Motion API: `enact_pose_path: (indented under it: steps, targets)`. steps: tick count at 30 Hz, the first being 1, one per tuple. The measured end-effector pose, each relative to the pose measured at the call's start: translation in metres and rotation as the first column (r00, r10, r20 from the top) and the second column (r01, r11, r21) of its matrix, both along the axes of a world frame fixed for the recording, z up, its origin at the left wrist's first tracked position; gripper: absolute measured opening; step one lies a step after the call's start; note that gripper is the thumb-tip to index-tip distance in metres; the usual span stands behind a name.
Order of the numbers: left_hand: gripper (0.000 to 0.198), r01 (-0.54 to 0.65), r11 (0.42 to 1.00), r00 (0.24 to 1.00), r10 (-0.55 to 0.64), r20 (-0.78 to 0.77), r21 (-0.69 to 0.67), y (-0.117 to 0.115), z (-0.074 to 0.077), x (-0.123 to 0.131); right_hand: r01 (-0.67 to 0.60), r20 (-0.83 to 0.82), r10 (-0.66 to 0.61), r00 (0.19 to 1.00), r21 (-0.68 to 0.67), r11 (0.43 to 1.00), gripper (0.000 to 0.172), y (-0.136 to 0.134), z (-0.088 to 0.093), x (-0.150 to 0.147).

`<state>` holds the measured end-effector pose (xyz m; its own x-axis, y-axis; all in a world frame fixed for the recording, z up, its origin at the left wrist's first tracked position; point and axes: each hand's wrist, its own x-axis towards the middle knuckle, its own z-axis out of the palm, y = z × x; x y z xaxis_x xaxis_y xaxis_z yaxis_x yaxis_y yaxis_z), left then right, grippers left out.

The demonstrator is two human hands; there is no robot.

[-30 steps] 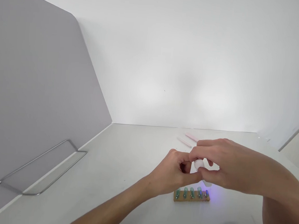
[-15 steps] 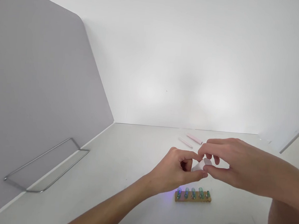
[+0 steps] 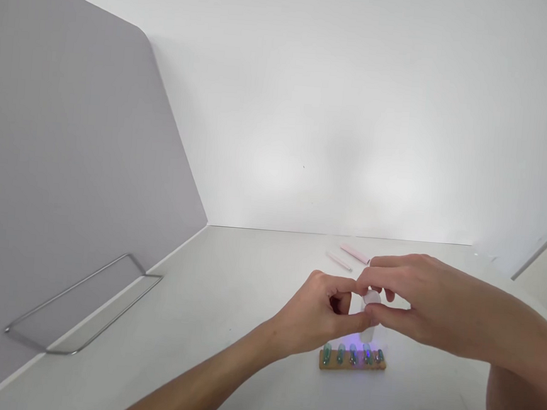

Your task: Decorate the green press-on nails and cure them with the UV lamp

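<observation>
Between my two hands is a small white UV nail lamp (image 3: 367,332), tipped down with its purple glow on the nails below. My left hand (image 3: 315,309) pinches it from the left with thumb and index finger. From the right, the fingertips of my right hand (image 3: 403,297) close on its upper end. Just beneath, several glossy blue-green false nails (image 3: 353,353) stand in a row on a tan strip (image 3: 330,363). The brightest purple light falls on the nails toward the right part of the row. Neither hand touches the strip.
Behind my hands lie a pink pen-like tube (image 3: 355,254) and a thinner pink stick (image 3: 339,261) on the white table (image 3: 188,324). A bent metal wire stand (image 3: 107,328) is at the left by a grey panel (image 3: 69,151). A white wall (image 3: 309,107) rises at the back.
The lamp has swung from pointing left to pointing down toward me. Its purple glow has moved from the left end of the nail row to the right part. Both hands keep their grip.
</observation>
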<state>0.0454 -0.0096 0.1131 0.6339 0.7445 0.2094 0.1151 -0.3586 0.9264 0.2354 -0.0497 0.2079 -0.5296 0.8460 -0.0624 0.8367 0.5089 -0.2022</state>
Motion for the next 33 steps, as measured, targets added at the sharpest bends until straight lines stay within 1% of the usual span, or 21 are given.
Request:
enact_pose_path:
  steps: [2,4,6,9,10,12,16,19,23,28,30,33]
  targets:
    - [0.008,0.009,1.0,1.0,-0.009,-0.003,-0.006,-0.0006,-0.0006,-0.0025,0.037,-0.022,-0.037,0.999,-0.027,0.999,0.021,-0.0005,-0.0007,0.003]
    - [0.011,0.017,1.0,1.0,-0.017,-0.004,-0.01,-0.0011,-0.0003,-0.0045,0.061,-0.038,-0.062,0.997,-0.034,0.998,0.019,-0.0011,-0.0013,0.0052]
    - [0.011,0.022,1.0,1.0,-0.022,-0.008,-0.013,-0.0012,0.0002,-0.0048,0.061,-0.045,-0.063,0.997,-0.037,0.997,0.019,-0.0014,-0.001,0.0053]
    - [0.004,0.011,1.0,1.0,-0.011,-0.022,-0.01,-0.0005,0.0001,-0.0018,0.015,-0.05,-0.016,0.999,-0.03,0.999,0.021,-0.0004,0.0005,0.0021]
    - [0.006,0.002,1.0,1.0,-0.002,-0.027,-0.01,-0.0001,-0.0003,-0.0004,-0.011,-0.047,0.01,0.999,-0.027,1.0,0.021,0.0002,0.0009,0.0008]
    - [0.017,-0.018,1.0,0.999,0.017,-0.027,-0.02,0.0006,-0.0014,0.002,-0.047,-0.033,0.047,0.998,-0.006,0.999,0.023,0.0014,0.0012,-0.0013]
    - [0.029,-0.028,0.999,0.999,0.027,-0.018,-0.027,0.0005,-0.0027,0.0029,-0.055,-0.035,0.055,0.998,0.015,0.998,0.024,0.0026,0.0001,-0.0015]
    - [0.027,-0.022,0.999,1.0,0.022,-0.015,-0.033,-0.0004,-0.0011,0.0018,-0.055,-0.054,0.056,0.997,0.017,0.998,0.024,0.0026,-0.0002,-0.0008]
    - [0.016,-0.013,0.999,1.0,0.013,-0.011,-0.038,-0.0006,0.0007,0.0019,-0.037,-0.047,0.037,0.998,0.006,0.999,0.024,0.0018,-0.0005,-0.0012]
    - [0.032,-0.026,0.999,0.999,0.025,-0.024,-0.045,0.0,-0.0017,0.0038,-0.042,-0.032,0.042,0.999,0.013,0.999,0.024,0.0008,-0.0021,-0.0005]
    - [0.033,-0.027,0.999,0.999,0.026,-0.031,-0.048,0.0002,-0.0026,0.0044,-0.053,-0.014,0.054,0.998,0.033,0.998,0.025,0.0014,-0.0022,-0.0004]
    - [0.031,-0.026,0.999,0.999,0.025,-0.028,-0.035,0.0003,-0.0027,0.0046,-0.052,0.001,0.052,0.999,0.036,0.998,0.025,0.0027,-0.0012,-0.0018]
